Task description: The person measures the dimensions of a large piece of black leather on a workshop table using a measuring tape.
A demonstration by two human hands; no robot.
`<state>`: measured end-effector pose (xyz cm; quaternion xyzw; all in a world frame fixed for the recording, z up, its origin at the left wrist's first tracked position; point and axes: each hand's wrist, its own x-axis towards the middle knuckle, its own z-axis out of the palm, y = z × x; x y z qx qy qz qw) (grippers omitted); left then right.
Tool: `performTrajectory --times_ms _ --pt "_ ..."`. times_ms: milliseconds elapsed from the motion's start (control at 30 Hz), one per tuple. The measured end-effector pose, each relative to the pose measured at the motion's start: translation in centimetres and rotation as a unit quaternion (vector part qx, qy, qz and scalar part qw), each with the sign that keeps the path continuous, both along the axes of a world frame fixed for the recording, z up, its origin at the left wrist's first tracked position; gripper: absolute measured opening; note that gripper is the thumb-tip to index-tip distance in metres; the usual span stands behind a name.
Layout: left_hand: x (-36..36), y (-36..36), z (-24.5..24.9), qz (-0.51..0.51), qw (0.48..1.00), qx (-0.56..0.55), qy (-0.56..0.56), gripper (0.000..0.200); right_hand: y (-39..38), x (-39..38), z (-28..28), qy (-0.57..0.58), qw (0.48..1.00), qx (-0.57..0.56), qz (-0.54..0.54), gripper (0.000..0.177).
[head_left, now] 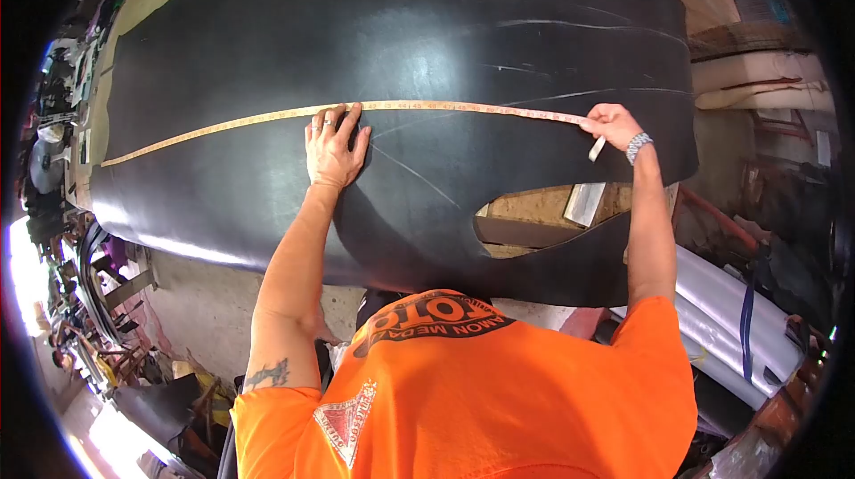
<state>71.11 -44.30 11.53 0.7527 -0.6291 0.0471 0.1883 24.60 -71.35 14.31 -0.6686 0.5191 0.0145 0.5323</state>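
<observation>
From where I stand, a big black sheet [223, 52] takes up most of the work surface, its near edge curving down toward a person in an orange shirt [517, 399]. A yellow measuring tape [427, 106] lies across the middle of the black sheet, starting at its left edge, bowing gently and reaching almost to its right edge.

The person's left hand [337, 157] rests near the middle of the black sheet, palm down, fingers reaching forward, with the fingertips on the tape. It isn't clenched around anything; it simply lies there on top. A ring [327, 122] sits on one finger.

Over the right part of the black sheet, the right hand [611, 128] has the tape pinched between thumb and fingers, and a short tail of it hangs out below the grip. A metallic band [639, 147] circles that wrist.

Thin white lines [417, 176] run over the black sheet, some straight, some bending toward its right edge. Near its lower right edge there's a long rounded cut-out, and through it I can see wooden boards [530, 206] and a pale flat piece [585, 204].

Off to the right of the black sheet lie silvery rolls [721, 310] with a dark blue strap [747, 323] around them, and farther up that same side, a cream-coloured roll [757, 74].
</observation>
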Motion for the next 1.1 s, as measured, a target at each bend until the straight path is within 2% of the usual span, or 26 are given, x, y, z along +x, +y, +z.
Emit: performTrajectory --times_ms 33,100,200,300,333,433,467,567,633,700,767,800,833,867,900,933,1033,1100 --pt "0.0 0.0 0.0 0.001 1.0 0.001 0.006 0.044 -0.5 -1.5 -0.1 -0.02 0.999 0.025 -0.03 0.015" --pt "0.0 0.0 -0.2 0.0 1.0 0.004 0.009 0.046 -1.4 -3.9 -0.6 0.054 0.993 -0.106 -0.02 0.014" --pt "0.0 0.0 -0.2 -0.001 1.0 0.006 0.0 0.048 -0.8 -4.4 0.6 0.116 0.96 -0.238 -0.093 0.016" --pt "-0.1 0.0 0.2 -0.002 1.0 0.01 0.008 0.047 -0.2 -3.8 1.8 0.016 0.963 -0.089 -0.254 0.024" --pt "-0.1 -0.1 0.3 0.001 1.0 0.012 0.015 0.046 0.2 -3.8 2.1 -0.069 0.957 -0.024 -0.281 0.035" --pt "-0.1 0.0 0.2 0.008 0.999 0.023 0.031 0.042 2.5 -1.2 3.9 -0.241 0.921 0.053 -0.301 0.042" --pt "0.0 -0.1 0.2 0.008 0.999 0.027 0.034 0.041 2.5 -1.3 3.4 -0.266 0.919 0.047 -0.288 0.046" --pt "0.1 0.0 0.0 0.005 0.999 0.022 0.033 0.039 2.4 -1.0 2.8 -0.303 0.9 -0.036 -0.312 0.043" --pt "0.3 0.0 -0.1 -0.001 1.0 0.01 0.026 0.038 2.1 -0.7 3.3 -0.308 0.877 -0.089 -0.358 0.034" --pt "0.4 0.0 -0.5 0.0 1.0 0.001 0.029 0.034 1.2 -1.9 3.4 -0.309 0.861 -0.109 -0.388 0.032" --pt "0.0 -0.3 0.6 0.013 0.999 0.027 0.042 0.032 2.9 -0.4 6.6 -0.159 0.902 -0.31 -0.257 0.031" --pt "0.2 -0.6 1.5 0.022 0.996 0.084 0.036 0.03 2.6 -0.8 7.1 -0.339 0.842 -0.134 -0.397 0.032" --pt "0.5 -0.9 2.4 0.041 0.988 0.145 0.031 0.029 1.9 -1.8 6.9 -0.337 0.856 -0.118 -0.374 0.034" --pt "0.7 -0.8 2.4 0.052 0.973 0.225 0.027 0.028 0.6 -3.6 5.5 -0.304 0.847 -0.13 -0.416 0.038" --pt "0.7 0.5 0.9 0.025 0.996 0.075 0.029 0.028 -0.5 -5.8 4.0 -0.304 0.853 -0.142 -0.4 0.045" --pt "1.0 0.9 -0.4 0.0 1.0 0.011 0.005 0.031 -1.0 -6.9 3.5 -0.274 0.841 -0.146 -0.443 0.045" --pt "0.7 1.0 0.4 -0.011 0.999 -0.01 0.038 0.035 0.1 -4.8 4.5 -0.254 0.835 -0.149 -0.465 0.036" --pt "0.8 1.1 0.6 -0.011 0.999 -0.015 0.033 0.034 0.2 -5.0 4.1 -0.266 0.841 -0.131 -0.453 0.036"
